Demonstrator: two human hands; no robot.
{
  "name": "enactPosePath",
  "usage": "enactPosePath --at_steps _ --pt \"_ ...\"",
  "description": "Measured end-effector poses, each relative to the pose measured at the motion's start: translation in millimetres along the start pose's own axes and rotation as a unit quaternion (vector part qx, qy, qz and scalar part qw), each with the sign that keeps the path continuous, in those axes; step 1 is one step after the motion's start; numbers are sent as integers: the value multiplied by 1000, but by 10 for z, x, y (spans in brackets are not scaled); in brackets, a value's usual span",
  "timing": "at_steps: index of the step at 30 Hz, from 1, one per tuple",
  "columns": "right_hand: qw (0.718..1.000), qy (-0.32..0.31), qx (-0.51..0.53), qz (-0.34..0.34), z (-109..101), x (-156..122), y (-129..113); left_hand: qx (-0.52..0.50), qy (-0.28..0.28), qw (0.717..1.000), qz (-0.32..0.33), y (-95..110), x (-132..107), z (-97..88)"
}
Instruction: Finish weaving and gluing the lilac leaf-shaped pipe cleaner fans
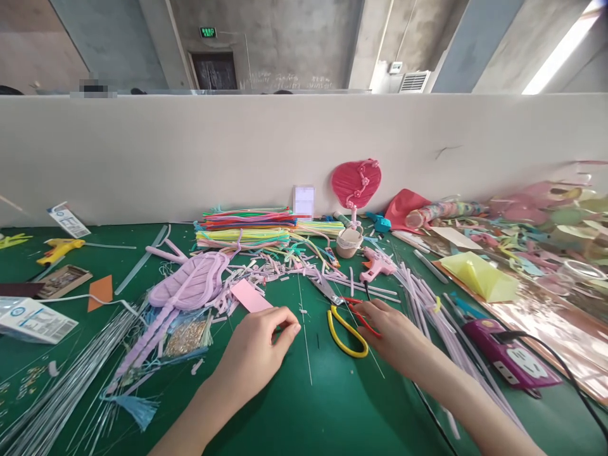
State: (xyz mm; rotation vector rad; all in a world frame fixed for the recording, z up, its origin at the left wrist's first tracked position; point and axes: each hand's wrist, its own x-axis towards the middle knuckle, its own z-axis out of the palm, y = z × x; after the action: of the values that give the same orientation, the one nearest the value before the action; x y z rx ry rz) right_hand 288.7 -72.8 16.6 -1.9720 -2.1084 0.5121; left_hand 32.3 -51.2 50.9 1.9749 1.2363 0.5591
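My left hand (pixel 256 351) rests on the green table (pixel 332 405) with its fingertips pinched together beside a thin straight wire (pixel 304 335); what it pinches is too small to make out. My right hand (pixel 392 329) lies palm down just right of the yellow-handled scissors (pixel 342 323), its fingers curled over a thin red strand (pixel 363 316). A pink paper slip (pixel 251 295) lies just above the left hand.
A lilac pipe-cleaner leaf (pixel 190 285), a stack of coloured pipe cleaners (pixel 247 228), a pink glue gun (pixel 375 266), a yellow glue gun (pixel 57 248), a purple power strip (pixel 510 354) with black cable, wire bundles at left, craft clutter at right. A white partition stands behind.
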Motion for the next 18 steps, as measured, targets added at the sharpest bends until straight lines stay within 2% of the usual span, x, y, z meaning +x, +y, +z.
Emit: enactPosePath --at_steps 3,7,14,18 --pt "1000 -24 -9 -7 28 31 38 28 1 999 16 24 -13 39" --pt "998 -52 -33 7 64 74 -46 24 -11 1000 -8 -52 15 71" --pt "984 -52 -172 17 79 139 -129 35 -8 999 -26 -166 76 87" --pt "989 -69 -124 44 86 146 23 36 1 999 -22 -201 92 95"
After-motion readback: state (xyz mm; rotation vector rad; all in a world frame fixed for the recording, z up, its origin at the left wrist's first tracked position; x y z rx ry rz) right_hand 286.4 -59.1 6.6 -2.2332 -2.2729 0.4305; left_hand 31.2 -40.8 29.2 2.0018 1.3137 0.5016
